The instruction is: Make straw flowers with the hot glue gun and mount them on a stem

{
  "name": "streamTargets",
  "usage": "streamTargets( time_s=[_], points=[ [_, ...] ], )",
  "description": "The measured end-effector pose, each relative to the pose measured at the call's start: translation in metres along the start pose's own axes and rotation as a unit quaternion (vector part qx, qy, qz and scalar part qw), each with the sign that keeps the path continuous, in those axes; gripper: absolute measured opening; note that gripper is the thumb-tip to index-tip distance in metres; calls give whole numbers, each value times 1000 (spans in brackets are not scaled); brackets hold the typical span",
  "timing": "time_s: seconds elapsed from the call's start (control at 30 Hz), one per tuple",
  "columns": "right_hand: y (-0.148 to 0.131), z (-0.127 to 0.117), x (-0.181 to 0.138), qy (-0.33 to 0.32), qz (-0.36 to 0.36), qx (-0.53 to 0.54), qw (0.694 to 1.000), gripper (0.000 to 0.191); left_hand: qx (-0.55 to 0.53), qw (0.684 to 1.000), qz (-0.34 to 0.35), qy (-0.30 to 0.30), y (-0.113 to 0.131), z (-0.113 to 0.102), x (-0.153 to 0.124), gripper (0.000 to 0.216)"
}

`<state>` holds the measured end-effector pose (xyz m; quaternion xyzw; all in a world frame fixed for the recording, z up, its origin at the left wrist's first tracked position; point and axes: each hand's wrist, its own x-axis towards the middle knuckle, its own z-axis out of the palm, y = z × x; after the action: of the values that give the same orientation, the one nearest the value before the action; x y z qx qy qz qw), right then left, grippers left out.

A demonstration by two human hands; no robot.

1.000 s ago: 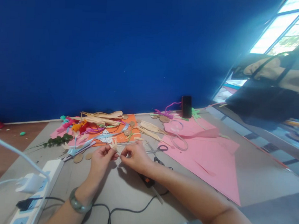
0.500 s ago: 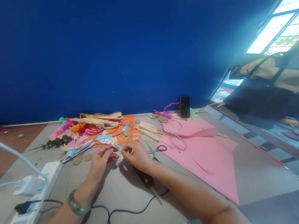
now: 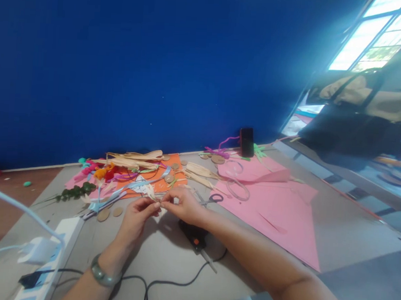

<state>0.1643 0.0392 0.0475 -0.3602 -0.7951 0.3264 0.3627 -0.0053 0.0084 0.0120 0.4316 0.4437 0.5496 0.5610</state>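
Note:
My left hand [image 3: 137, 217] and my right hand [image 3: 182, 205] meet fingertip to fingertip over the grey table [image 3: 168, 255]. Both pinch a small pale straw-like craft piece [image 3: 152, 193] that pokes up between them. The left wrist wears a green bangle [image 3: 102, 274]. Under my right forearm lies a black glue gun with an orange trigger [image 3: 193, 238]. Scissors with black handles [image 3: 211, 199] lie just beyond my right hand.
Pink paper sheets [image 3: 271, 212] cover the right of the table, an orange sheet [image 3: 158, 177] with ribbons, dried leaf strips [image 3: 136, 158] and wooden discs [image 3: 103, 214] the middle. A power strip [image 3: 52, 245] with a charger sits front left. A black phone [image 3: 246, 142] stands against the blue wall.
My hands drifted slightly apart half a second ago and have come back together, fingertips now touching on the pale piece.

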Motion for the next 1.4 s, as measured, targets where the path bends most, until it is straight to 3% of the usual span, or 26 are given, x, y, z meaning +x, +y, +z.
streamTargets(
  time_s=[0.17, 0.3, 0.47, 0.57, 0.67, 0.77, 0.83, 0.9, 0.97, 1.03, 1.17, 1.4],
  points=[
    [1, -6, 1, -24, 22, 26, 999, 16, -15, 1000, 11, 1, 2, 0, 0, 16],
    [11, -15, 4, -55, -38, -92, 993, 15, -52, 997, 20, 44, 5, -3, 3, 18],
    [15, -5, 6, -199, -156, -307, 917, 17, -58, 996, 20, 67, 4, -3, 4, 20],
    [16, 12, 7, -227, -183, -382, 877, 12, -67, 996, 16, 60, 3, -1, 4, 20],
    [20, 21, 9, -246, -181, -403, 862, 14, -78, 995, 13, 59, 2, 1, 2, 21],
    [23, 16, 12, -247, -158, -394, 871, 15, -88, 995, 9, 54, 3, 2, 2, 23],
    [23, 6, 13, -204, -117, -377, 896, 14, -87, 995, 6, 52, 3, 2, 1, 23],
    [19, -6, 14, -116, -57, -326, 936, 14, -73, 996, 7, 54, 3, 3, 1, 23],
    [14, -17, 13, -13, 18, -217, 976, 14, -47, 998, 10, 48, 3, 3, 0, 21],
    [6, -24, 11, 49, 89, -65, 993, 13, -18, 999, 15, 32, 3, 5, -2, 19],
    [-7, -24, 3, 54, 148, 144, 977, 15, 28, 1000, 11, 4, 2, 9, -8, 17],
    [-15, -16, -2, 89, 151, 256, 951, 12, 91, 996, 20, -5, 0, 13, -13, 18]
  ],
)
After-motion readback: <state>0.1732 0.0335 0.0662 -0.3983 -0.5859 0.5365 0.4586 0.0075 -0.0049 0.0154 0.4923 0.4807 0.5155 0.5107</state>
